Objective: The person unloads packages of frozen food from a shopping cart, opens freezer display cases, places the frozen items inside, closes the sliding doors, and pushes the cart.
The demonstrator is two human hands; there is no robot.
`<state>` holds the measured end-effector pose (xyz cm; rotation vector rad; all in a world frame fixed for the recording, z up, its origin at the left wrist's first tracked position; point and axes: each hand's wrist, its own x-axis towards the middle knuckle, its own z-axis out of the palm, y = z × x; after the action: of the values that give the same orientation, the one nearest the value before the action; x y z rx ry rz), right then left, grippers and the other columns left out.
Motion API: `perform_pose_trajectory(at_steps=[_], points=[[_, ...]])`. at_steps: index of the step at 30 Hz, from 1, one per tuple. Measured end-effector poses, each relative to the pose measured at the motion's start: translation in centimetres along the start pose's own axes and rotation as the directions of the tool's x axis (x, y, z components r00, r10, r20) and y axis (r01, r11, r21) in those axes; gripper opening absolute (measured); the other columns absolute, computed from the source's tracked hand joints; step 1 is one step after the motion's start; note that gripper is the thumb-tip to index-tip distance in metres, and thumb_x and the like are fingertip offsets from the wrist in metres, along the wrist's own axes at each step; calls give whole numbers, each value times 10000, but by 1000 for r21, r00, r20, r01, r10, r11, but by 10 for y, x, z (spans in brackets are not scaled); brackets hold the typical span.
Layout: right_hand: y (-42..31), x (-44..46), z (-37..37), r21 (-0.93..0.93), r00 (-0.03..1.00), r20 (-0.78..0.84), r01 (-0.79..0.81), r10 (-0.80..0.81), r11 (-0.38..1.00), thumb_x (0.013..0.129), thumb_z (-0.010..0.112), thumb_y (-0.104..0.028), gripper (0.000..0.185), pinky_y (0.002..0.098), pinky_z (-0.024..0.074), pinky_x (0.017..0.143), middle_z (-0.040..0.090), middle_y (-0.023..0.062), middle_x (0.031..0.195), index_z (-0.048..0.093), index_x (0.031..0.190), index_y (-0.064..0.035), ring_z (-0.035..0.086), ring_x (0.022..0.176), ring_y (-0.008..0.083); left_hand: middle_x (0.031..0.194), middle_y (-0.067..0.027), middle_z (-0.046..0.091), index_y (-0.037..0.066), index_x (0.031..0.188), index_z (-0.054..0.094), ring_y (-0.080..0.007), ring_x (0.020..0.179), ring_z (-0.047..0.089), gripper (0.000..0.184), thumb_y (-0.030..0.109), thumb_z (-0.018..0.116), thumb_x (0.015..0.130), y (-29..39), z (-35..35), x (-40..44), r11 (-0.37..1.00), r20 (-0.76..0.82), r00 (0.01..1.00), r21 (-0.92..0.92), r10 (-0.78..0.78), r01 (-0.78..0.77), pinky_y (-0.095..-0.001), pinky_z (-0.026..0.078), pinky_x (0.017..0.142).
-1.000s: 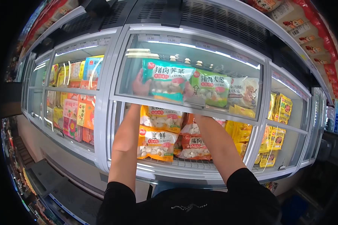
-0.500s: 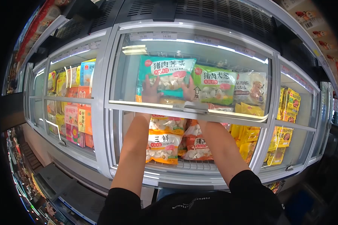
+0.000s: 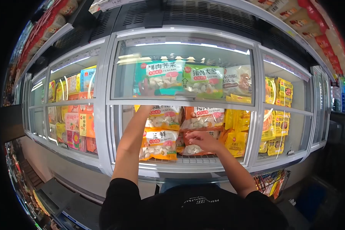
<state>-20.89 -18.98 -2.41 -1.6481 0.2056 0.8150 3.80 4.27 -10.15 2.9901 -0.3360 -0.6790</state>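
Withdrawn from behind the glass door (image 3: pixel 161 102), the right hand (image 3: pixel 206 142) hangs unclasped over a red bag (image 3: pixel 189 148), leaving the teal bag (image 3: pixel 163 79), behind the glass, to the left hand (image 3: pixel 145 88), whose grip cannot be told through reflections.

The top left bag (image 3: pixel 163 78) is teal, the bag beside it (image 3: pixel 203 81) green, the shirt (image 3: pixel 188 215) black with white letters.

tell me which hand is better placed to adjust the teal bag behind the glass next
Probably the left: the left hand is behind the glass, by the lower left of the teal bag. The right hand is below the glass, over a lower red bag.
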Motion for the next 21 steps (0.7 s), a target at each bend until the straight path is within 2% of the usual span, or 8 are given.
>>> perform_pose_trajectory(at_steps=[2,5,6,8,11,14,16,21], points=[[11,-47,1,-17,990,-122,64,-66,998,964,636,-190,280,302,534,818,707,94,1056,668,1184,-18,663,930,153,1621,-208,236,226,1399,586,-451,1463,275,652,416,773,803,1,35,-32,975,9,975,-18,223,-223,-524,345,1140],[33,-108,5,119,942,-335,10,30,993,957,653,-180,247,285,529,808,706,81,1037,689,1133,-11,662,908,131,1562,-258,344,156,1274,691,-424,1415,383,473,365,741,853,25,27,-133,766,158,869,-564,468,-309,-431,369,1138],[37,-125,7,126,926,-374,-6,53,992,952,659,-173,240,285,529,807,705,80,1030,691,1126,-10,661,901,131,1580,-271,300,154,1268,694,-438,1405,390,461,360,731,857,31,24,-168,718,128,799,-538,588,-442,-453,381,1132],[41,-157,11,140,890,-445,-38,97,990,942,672,-157,228,284,529,806,704,77,1018,695,1111,-6,660,888,132,1528,-253,406,140,1265,693,-424,1333,487,447,311,742,856,42,23,-228,648,165,763,-654,625,-390,-434,411,1103],[43,-190,28,139,861,-504,156,-66,978,924,676,-104,190,286,529,801,691,57,978,673,1086,-4,643,867,121,1384,-217,581,76,1182,714,-388,1253,574,374,222,763,841,75,-2,-307,607,98,806,-712,584,-353,-415,441,1068],[48,-231,52,166,789,-596,301,-148,939,915,664,-71,171,294,531,792,680,54,946,652,1070,1,640,860,122,1339,-198,621,52,1169,707,-377,1211,605,357,190,759,844,97,8,-362,542,-124,778,-651,616,-532,-420,458,1045],[56,-255,67,12,722,-643,344,-256,939,932,676,-101,217,309,541,778,701,62,999,666,1130,-13,654,884,141,1307,-193,640,34,1166,698,-364,1186,621,343,149,751,847,109,3,-388,490,-185,727,-628,661,-605,-424,467,1028],[68,-341,98,-28,526,-834,262,-167,965,904,689,-144,210,357,547,774,697,127,968,667,1062,-8,686,860,208,1199,-187,679,0,1136,681,-349,1116,649,302,59,730,844,115,19,-409,374,-206,597,-612,775,-697,-414,493,983]])
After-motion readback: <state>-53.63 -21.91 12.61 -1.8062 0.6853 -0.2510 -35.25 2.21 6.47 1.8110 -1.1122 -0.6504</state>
